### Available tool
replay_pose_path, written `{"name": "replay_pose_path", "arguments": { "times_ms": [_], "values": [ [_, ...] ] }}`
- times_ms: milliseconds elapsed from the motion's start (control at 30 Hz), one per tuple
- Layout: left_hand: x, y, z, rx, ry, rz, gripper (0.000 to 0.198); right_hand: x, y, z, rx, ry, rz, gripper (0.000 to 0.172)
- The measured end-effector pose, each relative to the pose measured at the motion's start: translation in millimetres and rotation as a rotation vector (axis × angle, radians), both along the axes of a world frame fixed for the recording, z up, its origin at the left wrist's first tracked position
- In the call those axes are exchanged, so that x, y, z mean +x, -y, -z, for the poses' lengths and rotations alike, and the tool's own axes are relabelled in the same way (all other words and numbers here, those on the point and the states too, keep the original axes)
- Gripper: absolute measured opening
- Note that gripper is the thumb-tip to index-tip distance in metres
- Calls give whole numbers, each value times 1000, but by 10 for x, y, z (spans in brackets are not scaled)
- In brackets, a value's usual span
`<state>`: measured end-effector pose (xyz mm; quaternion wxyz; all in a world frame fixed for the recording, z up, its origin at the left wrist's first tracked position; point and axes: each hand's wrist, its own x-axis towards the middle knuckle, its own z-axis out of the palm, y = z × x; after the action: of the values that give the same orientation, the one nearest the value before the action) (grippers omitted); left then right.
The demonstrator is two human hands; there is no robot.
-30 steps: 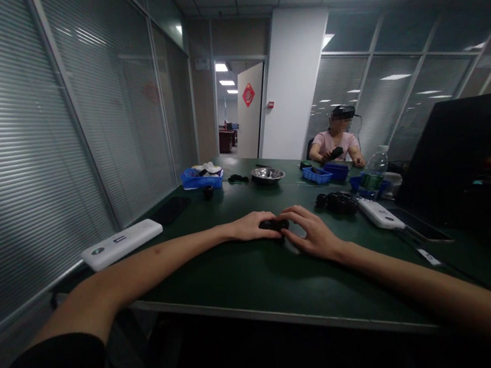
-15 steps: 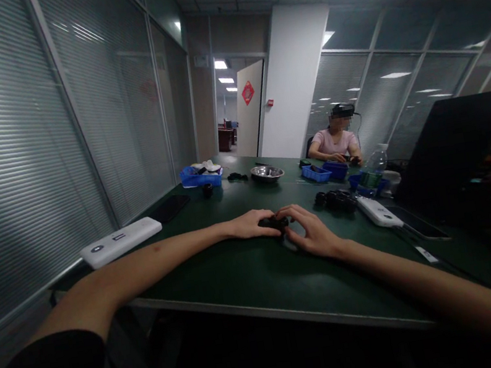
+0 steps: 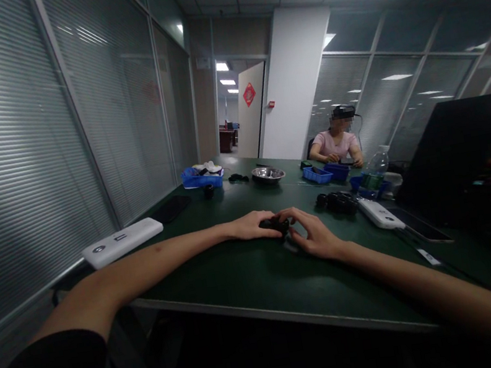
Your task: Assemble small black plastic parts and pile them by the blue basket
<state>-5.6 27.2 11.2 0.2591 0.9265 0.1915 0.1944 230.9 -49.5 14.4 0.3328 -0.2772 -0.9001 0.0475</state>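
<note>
A small black object (image 3: pixel 273 225) sits between my hands over the green table (image 3: pixel 244 288); its kind is too dark and small to make out. My left hand (image 3: pixel 255 225) grips it from the left, thumb in front and fingers behind. From the right, my right hand (image 3: pixel 312 232) curls its fingertips and thumb around the object's right end. Part of the object is hidden by my fingers. Farther back stands a shiny metal bowl (image 3: pixel 268 174) with small pieces in it. Several black parts (image 3: pixel 338 202) lie in a cluster to the right of my right hand.
White power banks lie at left (image 3: pixel 123 242) and right (image 3: pixel 380 213). A blue basket (image 3: pixel 202 178), a black round part (image 3: pixel 208 191) and small blue bins (image 3: pixel 317 175) stand farther back, near a plastic bottle (image 3: pixel 376 171). Across the table sits a person (image 3: pixel 335 142). A dark screen (image 3: pixel 452 155) rises at right.
My hands keep nearly the same hold on the black object. The person across the table has moved their hands apart slightly. The camera view has shifted a little.
</note>
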Motion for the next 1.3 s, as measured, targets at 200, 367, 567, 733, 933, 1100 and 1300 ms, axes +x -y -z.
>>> {"name": "replay_pose_path", "arguments": {
  "times_ms": [200,367,567,733,933,1100,1300],
  "values": [
    [0,-1,10,-15,16,7,50,11,-5,11,3,-11,-5,37],
    [9,-7,18,2,9,3,48,3,-12,9,20,-21,-36,34],
    [6,-9,25,11,24,11,49,9,-54,36,12,-33,-55,36],
    [8,-12,31,15,24,12,50,25,-64,59,7,-34,-54,38],
    [11,-35,39,14,17,14,52,35,-24,25,-11,-25,-68,48],
    [2,-25,31,19,14,8,52,19,-6,3,53,1,30,38],
    [7,1,10,34,11,17,51,6,-29,25,127,50,111,30]
  ]
}}
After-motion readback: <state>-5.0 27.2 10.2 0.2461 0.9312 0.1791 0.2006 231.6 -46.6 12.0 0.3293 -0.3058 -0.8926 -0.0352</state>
